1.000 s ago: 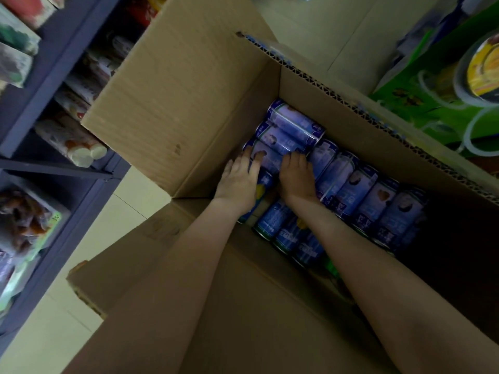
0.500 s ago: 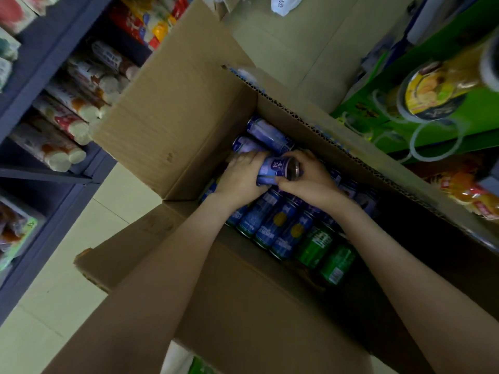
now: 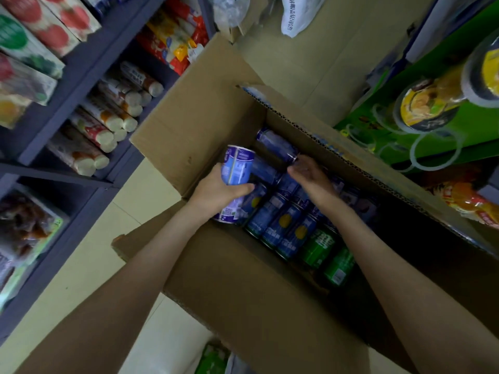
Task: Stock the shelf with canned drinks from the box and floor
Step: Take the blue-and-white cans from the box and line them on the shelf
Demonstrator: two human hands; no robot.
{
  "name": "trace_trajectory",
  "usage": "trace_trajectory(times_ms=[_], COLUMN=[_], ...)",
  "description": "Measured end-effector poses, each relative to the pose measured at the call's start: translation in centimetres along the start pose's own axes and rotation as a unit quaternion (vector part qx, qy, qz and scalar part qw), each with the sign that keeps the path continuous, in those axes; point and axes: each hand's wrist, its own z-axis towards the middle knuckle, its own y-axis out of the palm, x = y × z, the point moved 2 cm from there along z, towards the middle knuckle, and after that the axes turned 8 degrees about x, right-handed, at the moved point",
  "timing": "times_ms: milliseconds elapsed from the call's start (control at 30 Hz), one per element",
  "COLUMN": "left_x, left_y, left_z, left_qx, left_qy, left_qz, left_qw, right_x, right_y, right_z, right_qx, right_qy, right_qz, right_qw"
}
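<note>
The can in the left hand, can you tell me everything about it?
The can is light blue and white with small print and a pale rim, and looks like metal. The left hand wraps around its middle and holds it tilted above the other cans, at the left end of the open cardboard box. Only that hand touches it. Its print is too blurred to read.

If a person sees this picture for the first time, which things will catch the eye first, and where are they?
First, the left hand at the centre, gripping a pale blue can lifted above the open cardboard box. Beside it, the right hand reaches to another blue can near the box's far corner. Rows of dark blue cans and green cans lie in the box below.
</note>
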Motion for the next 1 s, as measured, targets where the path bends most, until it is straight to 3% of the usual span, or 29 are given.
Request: trace_trajectory(times_ms=[100,200,400,500,667,867,1000], left_x=[-1.6,-2.0,-3.0,-3.5,-2.5,2.6,8.0], left_y=[-0.6,-0.8,-0.8,-0.9,-0.6,0.3,2.1], left_z=[0.0,-0.3,0.2,0.4,-0.7,-4.6,-9.9], left_qx=[-0.010,-0.029,-0.036,-0.036,-0.057,-0.109,-0.187], left_qy=[-0.019,-0.004,0.005,-0.002,-0.004,0.020,0.030], left_qz=[-0.081,-0.122,-0.176,-0.185,-0.196,-0.207,-0.251], left_qw=[0.997,0.992,0.984,0.982,0.979,0.972,0.949], right_x=[1.4,3.0,5.5,5.5,2.4,-4.0,-6.7], right_y=[2.4,5.5,9.6,9.3,6.0,-2.8,-9.4], right_z=[1.7,4.4,9.2,9.1,3.6,-8.2,-16.0], right_qx=[-0.003,-0.033,0.017,0.017,0.005,0.073,0.118], right_qy=[-0.017,-0.059,-0.115,-0.128,-0.130,-0.118,-0.130], right_qz=[-0.159,-0.244,-0.465,-0.438,-0.284,-0.191,-0.094], right_qw=[0.987,0.967,0.878,0.890,0.950,0.972,0.980])
